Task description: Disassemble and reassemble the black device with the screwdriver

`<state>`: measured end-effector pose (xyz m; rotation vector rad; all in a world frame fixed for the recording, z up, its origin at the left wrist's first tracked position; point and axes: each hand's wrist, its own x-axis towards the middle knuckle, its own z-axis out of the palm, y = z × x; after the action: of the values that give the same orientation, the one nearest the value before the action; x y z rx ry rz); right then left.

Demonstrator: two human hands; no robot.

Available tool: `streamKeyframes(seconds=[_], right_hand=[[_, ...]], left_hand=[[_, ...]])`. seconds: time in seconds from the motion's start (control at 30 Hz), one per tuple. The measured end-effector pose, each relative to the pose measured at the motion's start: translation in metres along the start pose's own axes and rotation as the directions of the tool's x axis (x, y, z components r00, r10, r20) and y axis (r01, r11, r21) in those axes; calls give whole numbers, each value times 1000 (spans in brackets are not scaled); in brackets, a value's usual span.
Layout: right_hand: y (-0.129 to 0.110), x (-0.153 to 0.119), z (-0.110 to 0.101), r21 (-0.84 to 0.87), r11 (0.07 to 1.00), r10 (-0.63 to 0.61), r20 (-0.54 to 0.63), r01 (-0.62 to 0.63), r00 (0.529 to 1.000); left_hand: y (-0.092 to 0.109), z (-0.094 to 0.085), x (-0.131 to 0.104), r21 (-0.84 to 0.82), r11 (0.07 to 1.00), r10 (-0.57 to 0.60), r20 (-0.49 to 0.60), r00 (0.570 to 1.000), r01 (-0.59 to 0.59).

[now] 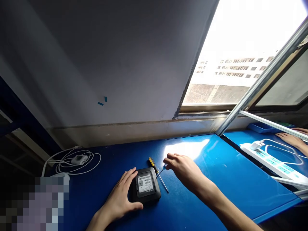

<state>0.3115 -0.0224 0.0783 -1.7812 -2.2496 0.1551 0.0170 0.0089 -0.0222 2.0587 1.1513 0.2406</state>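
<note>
Left hand (122, 192): bottom centre, fingers spread loosely along the left of a black box (148, 185).
Right hand (179, 165): fingers pinching a blue-handled screwdriver (165, 166).
Counter (190, 208): glossy blue, sunlit near its far edge.
Room: grey wall (134, 64) behind, bright window (221, 70) upper right.
</note>
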Motion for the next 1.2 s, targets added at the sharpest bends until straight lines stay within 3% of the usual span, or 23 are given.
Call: streamKeyframes(seconds=[0.13,0.27,0.43,0.53,0.8,0.97,1.1,1.2], right_hand=[[25,-14,2,19,997,69,25,-69,997],[47,-37,25,16,984,179,14,-179,984],[49,-63,66,46,959,282,-31,-280,959],[45,-71,78,75,948,315,-68,-310,947],[59,-89,85,128,934,350,-152,-332,925],[73,-100,90,90,901,431,-289,-424,855],[71,-93,92,8,891,424,-376,-454,824],[54,-75,90,-13,909,382,-377,-417,844]], left_hand=[[5,-3,-1,-16,1000,-8,3,1000,8],[6,-3,-1,-8,1000,-20,15,1000,20],[0,0,0,14,1000,6,-6,1000,-6],[-5,2,0,24,1000,19,-24,1000,-18],[-5,5,1,18,1000,14,-33,999,-13],[-7,5,1,3,1000,24,-52,998,-24],[-9,6,0,30,999,33,-24,999,-32],[-6,7,-1,53,998,46,-13,999,-45]])
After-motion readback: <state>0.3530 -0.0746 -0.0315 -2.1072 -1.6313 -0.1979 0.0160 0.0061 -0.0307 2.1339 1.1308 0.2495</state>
